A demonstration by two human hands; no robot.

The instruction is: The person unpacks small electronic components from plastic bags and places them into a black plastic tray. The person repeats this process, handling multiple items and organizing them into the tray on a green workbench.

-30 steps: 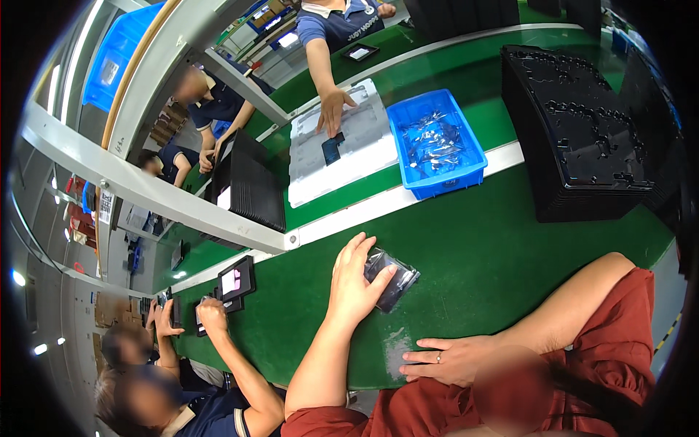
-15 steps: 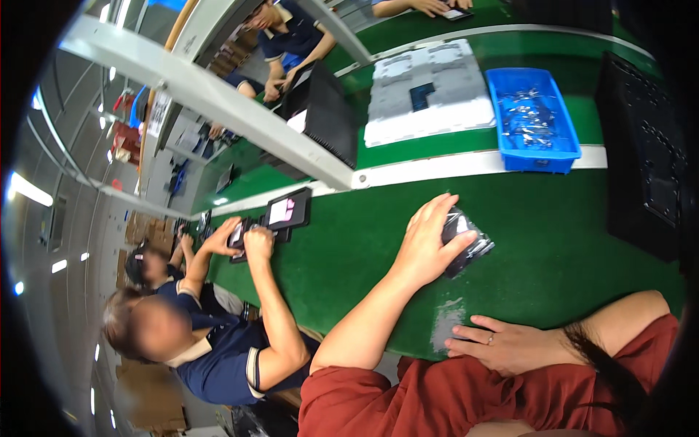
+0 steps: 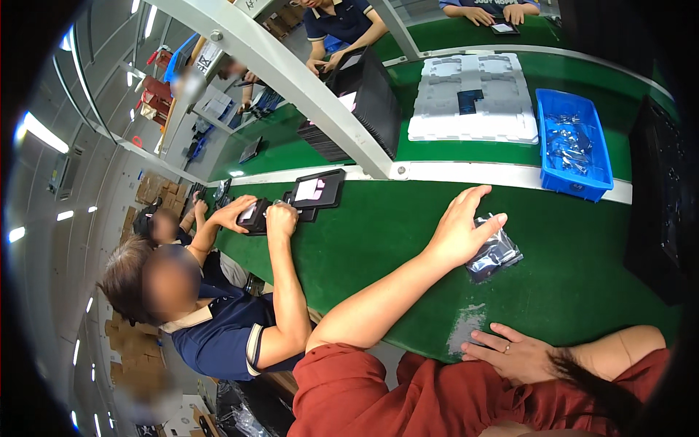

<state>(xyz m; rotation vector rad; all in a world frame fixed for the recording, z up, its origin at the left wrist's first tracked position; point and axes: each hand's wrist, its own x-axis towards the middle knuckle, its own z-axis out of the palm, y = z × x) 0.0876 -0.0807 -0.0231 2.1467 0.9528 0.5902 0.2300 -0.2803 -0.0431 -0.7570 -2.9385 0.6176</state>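
A small dark, shiny plastic packet [image 3: 495,255] lies on the green work surface [image 3: 393,277]. My left hand [image 3: 460,229] reaches over its left edge, palm down, fingers stretched and thumb apart, not wrapped round it. Whether the fingers touch the packet I cannot tell. Nearer to me, my right hand [image 3: 513,352] rests flat at the surface's front edge, holding nothing, with a ring on one finger. A worn greyish patch [image 3: 466,328] shows beside its fingertips.
Beyond a white rail, a blue bin [image 3: 575,178] holds clear bags beside a white moulded tray [image 3: 429,116]. Black trays [image 3: 375,102] are stacked behind a slanted white post [image 3: 291,80]. A co-worker [image 3: 240,342] at left handles small black trays. A black case [image 3: 655,240] stands at right.
The whole view has shifted, so most things sit further right. My left thumb has lifted a little, and more of the packet shows. The right hand stays at the edge.
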